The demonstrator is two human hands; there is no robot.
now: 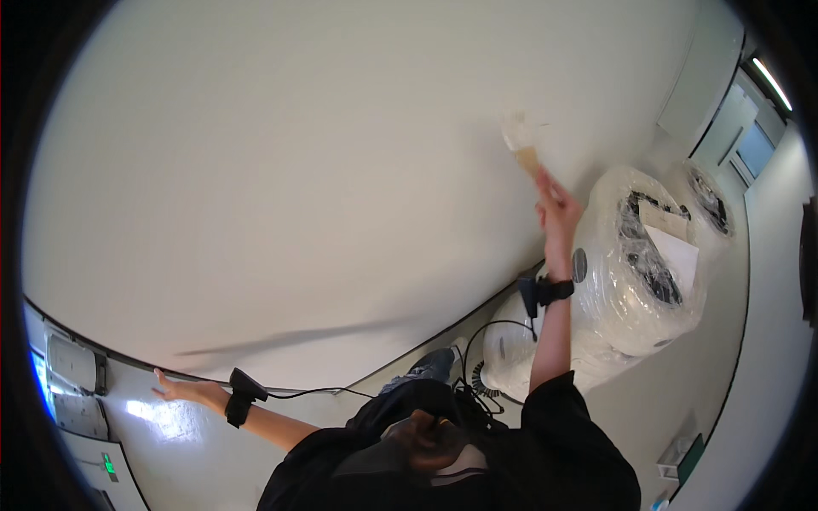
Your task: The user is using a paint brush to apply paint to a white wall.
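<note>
My right hand (559, 207) is raised in front of a broad white wall (307, 166). It grips what looks like a flat brush (527, 160), with a tan handle and a pale head. The brush head is blurred against the white surface, so I cannot tell whether it touches. Stretched out to the far left, my left hand (182, 389) holds nothing, its fingers apart, close to the dark lower edge of the wall. Each wrist wears a black strap (238, 409) with a small device and a cable.
Bulky white objects wrapped in clear plastic film (639, 255) stand beside my right arm, with papers (677, 255) on one. Cables (486, 383) hang near my waist. A white bin-like container (674, 457) sits at lower right. Pale equipment (73, 364) stands at far left.
</note>
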